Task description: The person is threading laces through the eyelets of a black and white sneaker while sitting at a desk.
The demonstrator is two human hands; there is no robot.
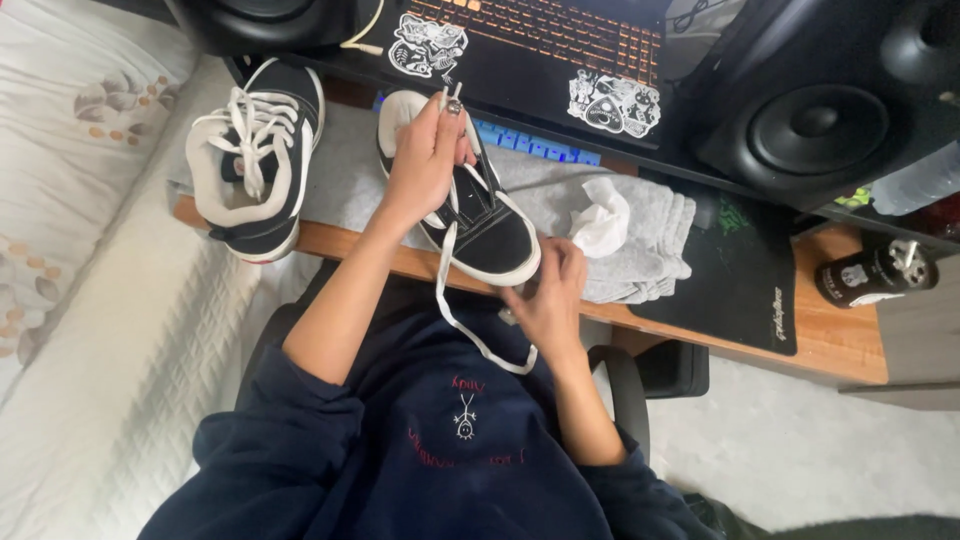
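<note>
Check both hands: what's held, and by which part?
Left hand pinches the white shoelace by its upper end, above the black sneaker. Right hand steadies the sneaker's toe, lace running beneath it.

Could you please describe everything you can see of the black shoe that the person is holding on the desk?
The black shoe is a low sneaker with a suede-like black upper, white stitching, white lining and a white sole. It lies on a grey towel at the desk edge, toe toward the person. The left hand grips its opening end and a lace tip; the right hand touches the toe. A white lace, partly threaded, hangs in a loop below the desk.
</note>
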